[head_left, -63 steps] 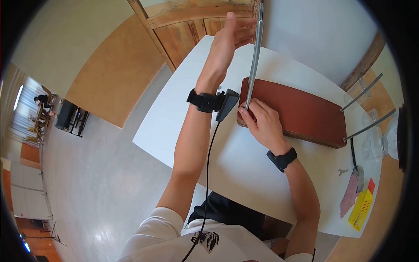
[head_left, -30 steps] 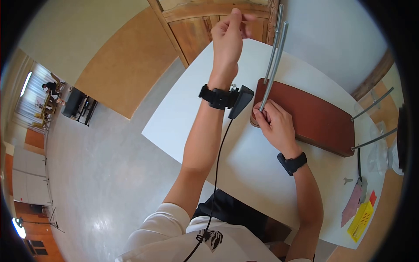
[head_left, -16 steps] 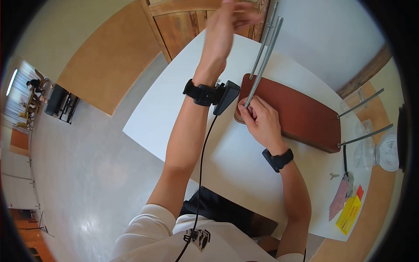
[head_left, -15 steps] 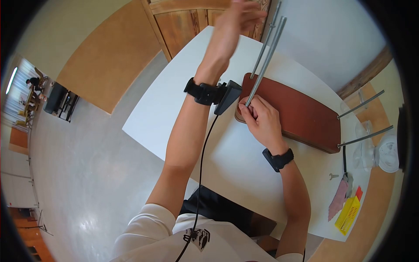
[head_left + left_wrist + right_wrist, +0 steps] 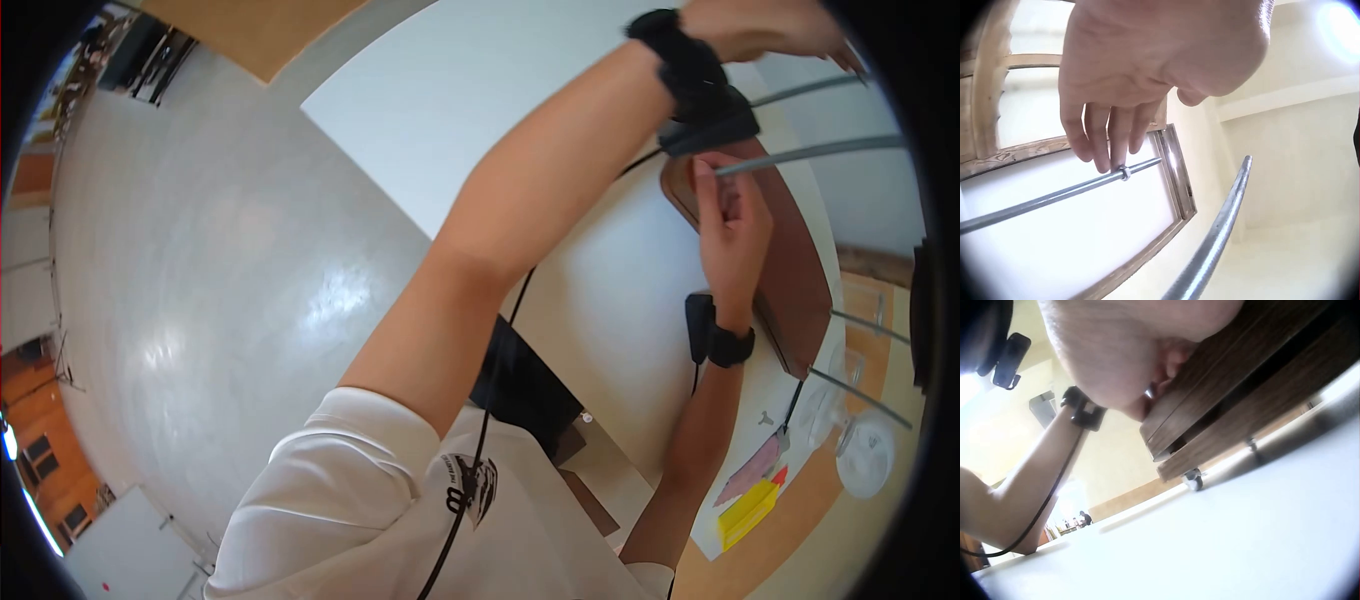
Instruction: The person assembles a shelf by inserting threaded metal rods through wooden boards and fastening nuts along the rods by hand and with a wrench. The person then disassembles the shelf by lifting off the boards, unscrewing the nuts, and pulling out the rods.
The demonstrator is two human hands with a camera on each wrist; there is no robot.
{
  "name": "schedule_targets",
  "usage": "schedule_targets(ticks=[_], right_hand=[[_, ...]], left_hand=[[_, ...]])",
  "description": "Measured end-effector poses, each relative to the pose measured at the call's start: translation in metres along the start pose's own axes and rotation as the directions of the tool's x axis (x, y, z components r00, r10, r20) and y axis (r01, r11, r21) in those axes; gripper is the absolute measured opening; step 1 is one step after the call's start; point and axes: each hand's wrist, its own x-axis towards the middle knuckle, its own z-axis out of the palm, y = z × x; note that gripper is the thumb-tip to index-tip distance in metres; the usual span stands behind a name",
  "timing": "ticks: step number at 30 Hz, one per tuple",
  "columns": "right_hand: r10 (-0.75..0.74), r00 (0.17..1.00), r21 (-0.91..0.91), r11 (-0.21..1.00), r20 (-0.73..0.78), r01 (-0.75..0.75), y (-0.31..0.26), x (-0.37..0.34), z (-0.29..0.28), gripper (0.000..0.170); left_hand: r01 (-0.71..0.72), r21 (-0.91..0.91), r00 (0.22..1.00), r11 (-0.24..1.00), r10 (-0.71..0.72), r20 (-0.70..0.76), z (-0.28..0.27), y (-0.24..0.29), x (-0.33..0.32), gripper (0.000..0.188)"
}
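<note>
Grey metal rods stand at the left end of a reddish-brown board on a white desk, where we find two hands at work. The left hand reaches to the far rod, fingers nearly straight and slightly apart, gripping nothing; their tips appear to meet a small nut part of the way up, though we cannot tell how firmly. The right hand has its fingers curled in a pinch at the foot of the near rod, close against the board. We judge the nut light, hard and easily dropped, best taken across its flats between thumb and forefinger. The rods look stiff and somewhat slippery, steadiest when held low; the board, probably the heaviest piece, would suit a hold along its long edges. A wrench lies to the near right.
</note>
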Motion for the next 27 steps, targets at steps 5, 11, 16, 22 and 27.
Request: schedule_targets(ticks=[5,11,16,22,27], right_hand=[[-0.004,1.000,-0.053,0.999,0.009,0.004,0.000,0.002,0.002,0.016],[0.018,1.000,0.003,1.000,0.006,-0.018,0.006,0.001,0.005,0.020],[-0.022,1.000,0.020,1.000,0.005,0.022,0.008,0.001,0.007,0.021],[-0.048,0.998,0.002,0.999,0.027,0.048,0.013,0.001,0.003,0.021],[-0.039,0.999,-0.059,0.997,0.022,0.040,0.013,0.000,0.003,0.022]], left_hand=[[-0.315,-0.303,0.895,0.900,0.387,0.220,0.026,-0.067,0.030,0.082],[-0.523,-0.178,0.820,0.834,0.549,0.161,0.041,-0.080,0.023,0.081],[-0.448,-0.129,0.869,0.885,0.465,0.167,0.010,-0.048,0.013,0.080],[-0.361,-0.081,0.918,0.929,0.370,0.147,-0.075,0.049,-0.038,0.079],[-0.299,-0.047,0.941,0.953,0.303,0.148,-0.047,0.023,-0.018,0.078]])
